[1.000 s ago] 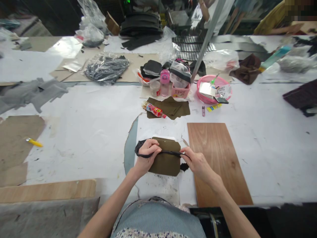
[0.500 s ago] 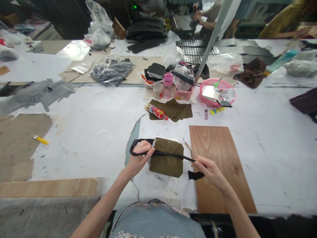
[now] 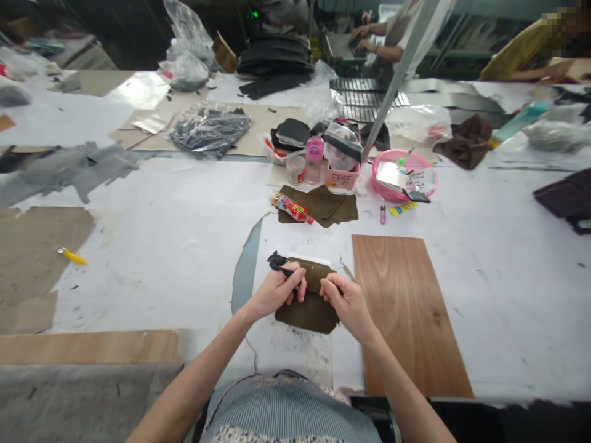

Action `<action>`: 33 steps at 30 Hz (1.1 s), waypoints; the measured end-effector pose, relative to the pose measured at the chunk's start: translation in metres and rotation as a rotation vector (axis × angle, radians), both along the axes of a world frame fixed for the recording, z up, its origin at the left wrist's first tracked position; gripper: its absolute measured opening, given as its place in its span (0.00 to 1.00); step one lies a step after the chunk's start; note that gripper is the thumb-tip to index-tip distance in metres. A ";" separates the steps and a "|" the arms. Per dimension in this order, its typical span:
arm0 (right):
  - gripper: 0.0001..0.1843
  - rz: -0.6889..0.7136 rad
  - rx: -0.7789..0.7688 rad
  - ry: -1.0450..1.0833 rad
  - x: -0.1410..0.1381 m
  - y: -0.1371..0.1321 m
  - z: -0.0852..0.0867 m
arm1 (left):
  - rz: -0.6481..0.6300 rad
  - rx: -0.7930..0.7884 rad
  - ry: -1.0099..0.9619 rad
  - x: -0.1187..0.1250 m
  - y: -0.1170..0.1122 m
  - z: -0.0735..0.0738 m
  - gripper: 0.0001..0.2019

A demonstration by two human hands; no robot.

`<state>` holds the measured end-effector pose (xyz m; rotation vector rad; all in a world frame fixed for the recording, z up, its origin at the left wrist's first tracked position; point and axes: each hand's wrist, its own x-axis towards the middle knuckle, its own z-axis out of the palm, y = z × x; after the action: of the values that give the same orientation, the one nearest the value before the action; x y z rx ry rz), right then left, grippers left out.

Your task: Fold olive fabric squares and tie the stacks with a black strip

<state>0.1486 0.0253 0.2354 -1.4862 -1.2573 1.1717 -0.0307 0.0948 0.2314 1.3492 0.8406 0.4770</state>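
My left hand point(image 3: 287, 287) is closed on a black fabric strip point(image 3: 277, 261), whose bunched end sticks out beyond the fingers to the upper left. Close beside it, my right hand point(image 3: 344, 296) is closed in a pinch. A dark bit shows at its thumb, apparently part of the same strip; most of it is hidden by the fingers. Beneath both hands lie olive-brown fabric pieces point(image 3: 307, 315) with clipped corners, partly covered by the hands. A white edge point(image 3: 310, 261) shows along their far side.
To the right lies a wooden board point(image 3: 406, 314). Farther back are a red-labelled bottle point(image 3: 292, 208) on olive fabric pieces point(image 3: 339, 206), a pink basket point(image 3: 385, 195) and a pink box point(image 3: 341, 178). A yellow cutter point(image 3: 72, 256) rests at left. Co-workers are across the table.
My hands have come closer together over the olive fabric. The strip, stretched between them before, is now mostly hidden. The black piece beneath my right hand no longer shows on the board.
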 end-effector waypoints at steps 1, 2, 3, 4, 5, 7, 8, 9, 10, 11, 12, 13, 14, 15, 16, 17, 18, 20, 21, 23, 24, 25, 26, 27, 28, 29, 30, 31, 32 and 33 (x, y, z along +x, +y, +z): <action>0.20 0.018 0.010 -0.089 -0.001 0.001 -0.001 | -0.002 0.048 0.035 0.002 0.000 -0.002 0.24; 0.19 0.038 0.021 -0.161 -0.001 0.002 -0.003 | 0.000 0.095 0.065 0.003 0.000 -0.004 0.24; 0.19 0.053 0.033 -0.214 -0.001 0.003 -0.005 | 0.004 0.134 0.090 0.004 0.000 -0.006 0.25; 0.19 0.060 0.043 -0.254 -0.001 0.004 -0.007 | 0.010 0.163 0.111 0.005 0.000 -0.007 0.25; 0.19 0.062 0.052 -0.286 0.000 0.004 -0.009 | 0.016 0.180 0.128 0.006 0.000 -0.009 0.25; 0.19 0.049 0.083 -0.334 0.001 0.004 -0.014 | 0.036 0.200 0.152 0.008 0.000 -0.012 0.25; 0.19 0.036 0.104 -0.352 0.001 0.003 -0.016 | 0.045 0.208 0.161 0.009 0.001 -0.013 0.25; 0.19 0.026 0.122 -0.363 0.002 0.003 -0.017 | 0.049 0.210 0.164 0.010 0.002 -0.014 0.25; 0.19 0.020 0.134 -0.369 0.002 0.003 -0.018 | 0.046 0.203 0.159 0.010 0.003 -0.014 0.25; 0.19 0.021 0.140 -0.373 0.003 0.002 -0.019 | 0.035 0.191 0.147 0.010 0.004 -0.014 0.25; 0.19 0.027 0.141 -0.382 0.003 0.002 -0.020 | 0.021 0.175 0.131 0.010 0.005 -0.014 0.25; 0.19 0.039 0.140 -0.397 0.003 0.002 -0.021 | 0.008 0.157 0.114 0.010 0.006 -0.014 0.25; 0.20 0.051 0.144 -0.420 0.003 0.001 -0.021 | 0.001 0.141 0.102 0.009 0.007 -0.014 0.25; 0.21 0.063 0.156 -0.452 0.002 0.001 -0.022 | 0.000 0.134 0.097 0.009 0.007 -0.013 0.25; 0.21 0.076 0.173 -0.488 0.001 0.000 -0.023 | 0.005 0.132 0.099 0.008 0.007 -0.013 0.25; 0.22 0.089 0.192 -0.524 0.000 0.000 -0.025 | 0.013 0.134 0.102 0.008 0.007 -0.012 0.25; 0.22 0.103 0.209 -0.557 -0.001 -0.001 -0.026 | 0.019 0.136 0.101 0.008 0.006 -0.012 0.26; 0.22 0.125 0.239 -0.619 -0.003 -0.002 -0.028 | 0.022 0.121 0.079 0.008 0.006 -0.012 0.26; 0.22 0.135 0.251 -0.649 -0.004 -0.002 -0.029 | 0.025 0.099 0.060 0.008 0.006 -0.011 0.27; 0.23 0.152 0.268 -0.701 -0.004 -0.001 -0.030 | 0.047 0.025 0.025 0.008 0.007 -0.011 0.27; 0.23 0.164 0.268 -0.726 -0.004 -0.001 -0.030 | 0.070 -0.010 0.016 0.007 0.007 -0.010 0.28; 0.24 0.177 0.261 -0.754 -0.003 -0.001 -0.030 | 0.099 -0.028 0.015 0.007 0.007 -0.009 0.28; 0.24 0.191 0.250 -0.786 -0.003 0.000 -0.029 | 0.132 -0.016 0.021 0.008 0.007 -0.007 0.28; 0.25 0.204 0.238 -0.821 -0.004 0.001 -0.028 | 0.168 0.034 0.035 0.009 0.007 -0.005 0.27; 0.25 0.217 0.225 -0.858 -0.004 0.001 -0.027 | 0.202 0.124 0.057 0.011 0.006 -0.001 0.26; 0.24 0.228 0.216 -0.890 -0.005 0.001 -0.027 | 0.228 0.246 0.093 0.015 0.004 0.003 0.25; 0.23 0.241 0.210 -0.909 -0.006 0.002 -0.027 | 0.241 0.388 0.142 0.019 0.001 0.007 0.23; 0.21 0.250 0.206 -0.915 -0.007 0.002 -0.028 | 0.235 0.534 0.199 0.024 -0.002 0.012 0.21; 0.20 0.253 0.196 -0.910 -0.007 0.001 -0.029 | 0.209 0.669 0.258 0.030 -0.007 0.016 0.20; 0.19 0.244 0.176 -0.897 -0.008 0.001 -0.030 | 0.164 0.782 0.308 0.036 -0.012 0.020 0.19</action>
<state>0.1410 0.0264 0.2052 -1.8214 -2.1164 0.4793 0.0056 0.0825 0.2515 2.1186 1.0758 0.7874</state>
